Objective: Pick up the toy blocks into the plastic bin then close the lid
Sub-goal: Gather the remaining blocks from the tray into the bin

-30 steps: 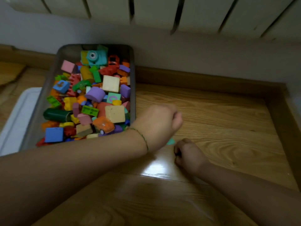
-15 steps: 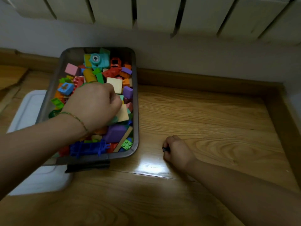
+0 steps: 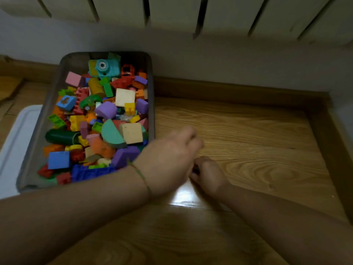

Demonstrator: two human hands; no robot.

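The grey plastic bin (image 3: 151,92) stands open on the wooden floor, heaped with toy blocks (image 3: 107,111) of many colours and a teal toy camera (image 3: 106,66). My left hand (image 3: 170,159) reaches across the bin's near right corner and hovers over the floor. Its fingers curl downward and are blurred, so whether they hold anything is hidden. Just to its right my right hand (image 3: 208,175) rests on the floor as a fist, pinching a small dark block (image 3: 196,170). The white lid (image 3: 21,134) lies flat left of the bin, partly beneath it.
A wooden skirting (image 3: 238,90) runs along the wall behind the bin and turns down the right side, boxing in the floor (image 3: 248,140). A white radiator (image 3: 172,10) hangs above.
My left hand was over the blocks in the bin half a second ago and has swung back right beside my right hand. A teal half-round block now lies in the bin. My right hand stayed put.
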